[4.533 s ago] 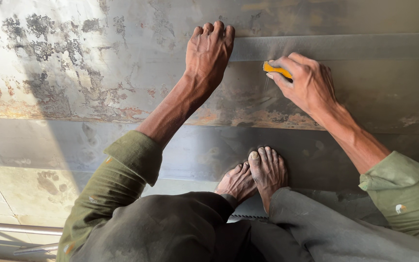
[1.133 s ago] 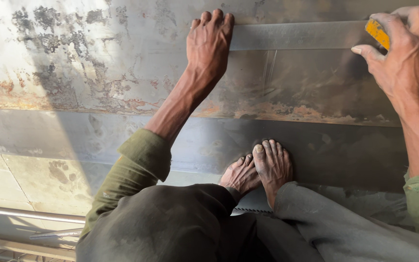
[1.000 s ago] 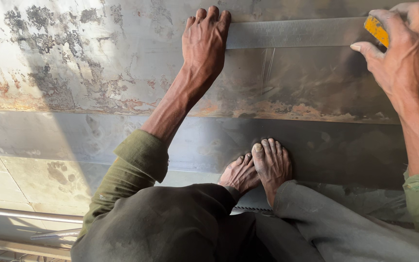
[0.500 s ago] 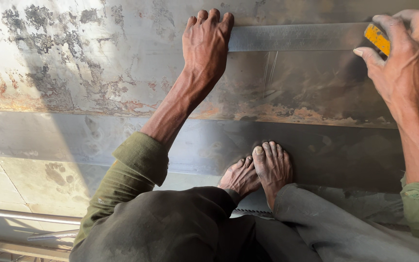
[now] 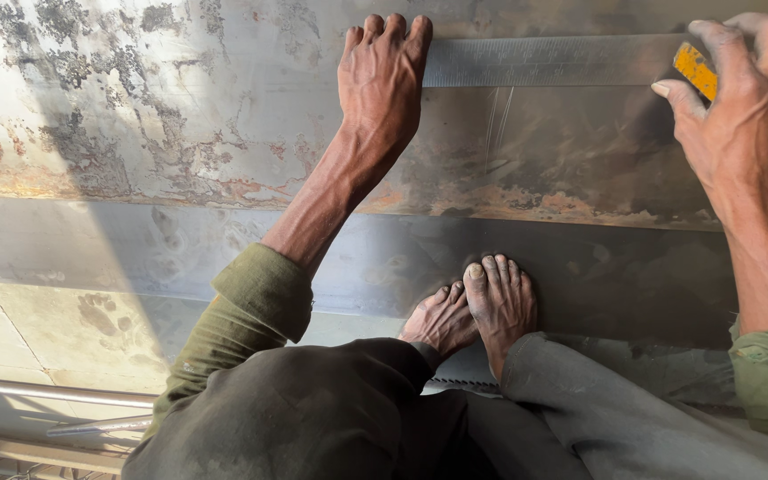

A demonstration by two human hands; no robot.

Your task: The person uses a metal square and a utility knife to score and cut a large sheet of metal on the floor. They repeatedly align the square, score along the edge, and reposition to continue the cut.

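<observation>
We press our left hand (image 5: pixel 384 84) flat on the steel ruler (image 5: pixel 544 60) to pin it to the rusty metal sheet (image 5: pixel 135 116) while our right hand (image 5: pixel 740 116) pinches a yellow marker (image 5: pixel 695 71) at its edge.

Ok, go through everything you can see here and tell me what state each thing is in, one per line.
Left hand: flat, pressing down the ruler's end.
Right hand: gripping the yellow marker.
Steel ruler: lying flat across the sheet.
Yellow marker: pinched in fingers, at the ruler's edge.
Metal sheet: flat, rusty, stained.
Bare feet: planted on the sheet.
</observation>
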